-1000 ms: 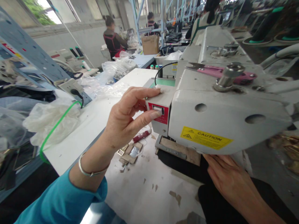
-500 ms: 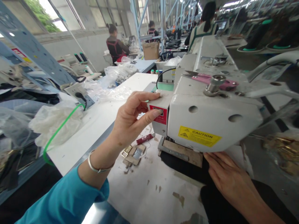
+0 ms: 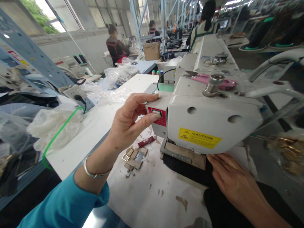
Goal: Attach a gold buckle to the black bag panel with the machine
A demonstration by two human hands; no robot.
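A white industrial sewing machine [image 3: 213, 117] with a yellow caution label fills the middle right. On its left end sits a small box with a red switch panel [image 3: 158, 116]. My left hand [image 3: 127, 122] grips that box: the forefinger lies on its top and the thumb presses the white switch. My right hand [image 3: 229, 179] lies flat, fingers stretched out, on black material [image 3: 187, 171] under the machine head. Pink scissors [image 3: 209, 79] rest on top of the machine.
Small metal buckles and leather scraps [image 3: 133, 156] and a red tool [image 3: 146, 141] lie on the worn white table [image 3: 152, 196]. Plastic bags [image 3: 51, 123] and a green cord lie left. Other people work at benches behind.
My thumb has slid slightly left on the switch, uncovering it again. The view shifted a little; both hands stay where they were.
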